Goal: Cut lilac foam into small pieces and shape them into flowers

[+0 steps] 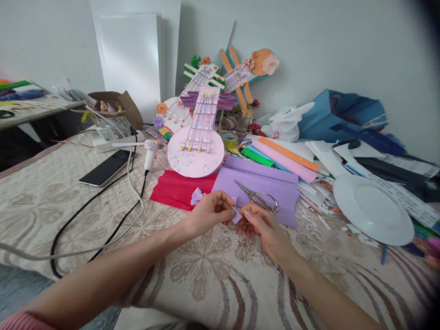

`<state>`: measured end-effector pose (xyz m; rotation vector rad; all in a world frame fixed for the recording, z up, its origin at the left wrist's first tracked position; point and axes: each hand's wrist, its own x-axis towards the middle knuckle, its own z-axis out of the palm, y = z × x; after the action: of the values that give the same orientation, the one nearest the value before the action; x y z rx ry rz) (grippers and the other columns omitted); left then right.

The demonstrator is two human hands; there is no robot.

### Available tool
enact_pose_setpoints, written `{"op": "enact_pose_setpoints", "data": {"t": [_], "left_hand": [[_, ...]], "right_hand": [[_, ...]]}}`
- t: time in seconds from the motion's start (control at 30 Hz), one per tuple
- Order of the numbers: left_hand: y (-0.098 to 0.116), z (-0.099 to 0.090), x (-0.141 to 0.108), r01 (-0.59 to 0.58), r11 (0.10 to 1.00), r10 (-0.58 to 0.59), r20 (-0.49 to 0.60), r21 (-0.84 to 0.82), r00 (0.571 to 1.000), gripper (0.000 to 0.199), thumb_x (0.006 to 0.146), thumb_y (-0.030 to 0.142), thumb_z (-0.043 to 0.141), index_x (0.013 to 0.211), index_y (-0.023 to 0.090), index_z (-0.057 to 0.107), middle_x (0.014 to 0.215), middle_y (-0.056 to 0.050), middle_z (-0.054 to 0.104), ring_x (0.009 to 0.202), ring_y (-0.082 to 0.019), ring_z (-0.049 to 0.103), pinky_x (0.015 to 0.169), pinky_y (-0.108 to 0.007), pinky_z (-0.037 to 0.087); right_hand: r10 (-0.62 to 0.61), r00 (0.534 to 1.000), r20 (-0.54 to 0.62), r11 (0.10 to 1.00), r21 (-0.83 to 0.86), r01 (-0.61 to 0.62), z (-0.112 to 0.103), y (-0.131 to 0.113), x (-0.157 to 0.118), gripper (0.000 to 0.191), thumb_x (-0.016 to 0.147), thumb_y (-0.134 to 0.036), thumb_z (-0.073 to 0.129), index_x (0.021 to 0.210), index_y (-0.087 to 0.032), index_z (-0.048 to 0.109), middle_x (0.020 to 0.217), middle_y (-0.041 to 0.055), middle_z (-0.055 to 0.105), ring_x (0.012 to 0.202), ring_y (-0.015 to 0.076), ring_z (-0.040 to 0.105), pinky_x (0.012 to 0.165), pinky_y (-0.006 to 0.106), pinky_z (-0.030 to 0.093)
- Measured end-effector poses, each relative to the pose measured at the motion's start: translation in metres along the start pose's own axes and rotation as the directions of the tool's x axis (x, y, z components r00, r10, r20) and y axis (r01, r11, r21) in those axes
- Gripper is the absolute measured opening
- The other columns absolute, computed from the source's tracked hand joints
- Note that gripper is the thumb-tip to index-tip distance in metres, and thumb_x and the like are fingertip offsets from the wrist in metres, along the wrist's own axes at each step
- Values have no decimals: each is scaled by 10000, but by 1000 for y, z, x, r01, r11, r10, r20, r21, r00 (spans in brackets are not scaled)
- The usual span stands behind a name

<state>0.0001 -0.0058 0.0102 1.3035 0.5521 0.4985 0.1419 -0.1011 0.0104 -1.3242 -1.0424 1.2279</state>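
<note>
My left hand [213, 210] pinches a small lilac crepe paper piece [236, 215] between thumb and fingers. At the piece's right edge, the fingertips of my right hand [263, 225] are closed together on it. Just behind the hands, gold-handled scissors [253, 196] lie on a lilac crepe paper sheet [287, 213], blades pointing up and left. A small lilac paper flower [197, 196] rests on a red crepe paper sheet [168, 189], beside my left hand.
A pink paper-and-stick instrument [195, 158] leans behind the sheets, with similar ones further back. A white glue gun [150, 156], its cords and a phone [108, 168] lie left. Rightward are paper rolls [285, 158], scraps, a white plate [373, 208] and a blue bag [323, 114].
</note>
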Motion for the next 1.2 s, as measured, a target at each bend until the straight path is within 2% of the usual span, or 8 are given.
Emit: {"op": "enact_pose_setpoints", "data": {"t": [0.13,0.4,0.53,0.7,0.93,1.03,1.13,1.2], "left_hand": [[0,1,0,-2,1000,2,32,22,1000,221,708,226,641,828,119,490,625,20,563,524,-71,561,532,-204,465],[7,2,-2,150,988,-152,49,40,987,292,772,421,541,751,135,486,603,-2,566,546,-116,593,486,-222,464],[4,1,-2,140,987,-149,134,76,980,280,716,375,621,695,129,490,570,3,577,487,-82,557,502,-214,464],[5,2,-2,140,989,-145,94,56,985,257,715,338,625,664,133,479,541,11,572,480,-74,546,501,-206,458],[0,2,-3,140,985,-155,163,98,974,255,680,325,660,686,125,501,589,6,589,507,-81,562,514,-212,464],[-4,1,-2,149,982,-165,148,115,975,240,688,313,650,680,121,506,578,5,584,501,-81,563,508,-208,462],[-2,1,-2,148,986,-157,125,79,980,214,715,289,619,659,113,512,590,-6,590,502,-74,559,517,-206,467],[0,2,-2,155,987,-158,103,37,982,199,708,271,624,661,110,518,596,-6,592,511,-76,563,525,-209,472]], "right_hand": [[-5,1000,-22,994,-113,2,-1,2,1,182,826,-305,517,691,-183,525,579,-21,566,527,101,471,485,214,344],[-41,997,-60,989,-141,32,-2,4,0,162,835,-293,504,709,-192,515,584,-30,564,530,103,470,497,217,354],[-45,998,-36,984,-173,38,-2,1,0,199,849,-330,485,708,-197,527,609,-17,560,566,126,509,509,236,368],[-59,998,-19,990,-129,56,-4,0,1,257,861,-401,451,714,-204,526,622,-5,560,577,144,534,490,247,379],[-72,997,29,950,-303,78,-9,-5,2,173,843,-317,468,735,-197,528,604,-18,542,537,123,489,487,235,375],[-215,976,-39,811,-564,156,-26,-8,8,187,838,-341,465,749,-199,546,623,-5,551,568,144,508,530,259,394],[-399,907,-137,513,-853,97,-53,-3,18,134,772,-333,558,791,-201,555,753,33,601,666,184,539,621,306,405],[-427,894,-135,382,-923,43,-67,5,24,163,737,-342,597,804,-201,549,804,50,596,704,205,543,635,319,406]]}}
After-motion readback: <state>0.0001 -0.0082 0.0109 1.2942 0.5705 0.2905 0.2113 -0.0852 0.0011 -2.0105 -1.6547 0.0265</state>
